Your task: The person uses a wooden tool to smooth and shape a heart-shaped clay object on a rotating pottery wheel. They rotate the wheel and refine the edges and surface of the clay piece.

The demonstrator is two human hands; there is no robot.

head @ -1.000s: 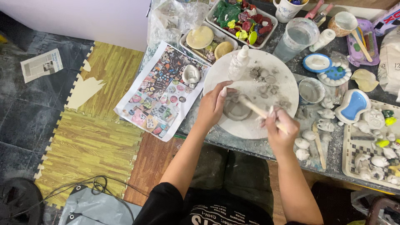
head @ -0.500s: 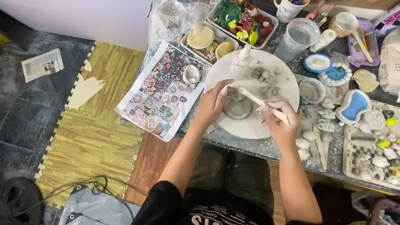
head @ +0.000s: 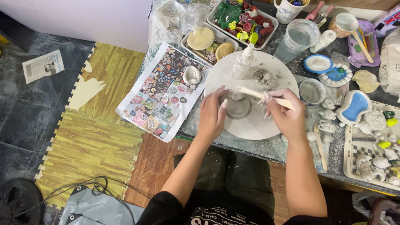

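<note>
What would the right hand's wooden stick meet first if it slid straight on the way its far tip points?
Probably the small grey clay piece cupped by the left hand; the wooden stick in the right hand aims there, though height is unclear.

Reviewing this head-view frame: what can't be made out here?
- Clay piece: its near-left side is hidden by the left hand.
- Wooden tool: its middle is covered by the right hand.
- Mug: cut off by the top edge.
- Bag: cut off by the right edge.
- Printed sheet: its pictures are too small to tell apart.
- Small clay figures in the tray: shapes too small to identify.
</note>
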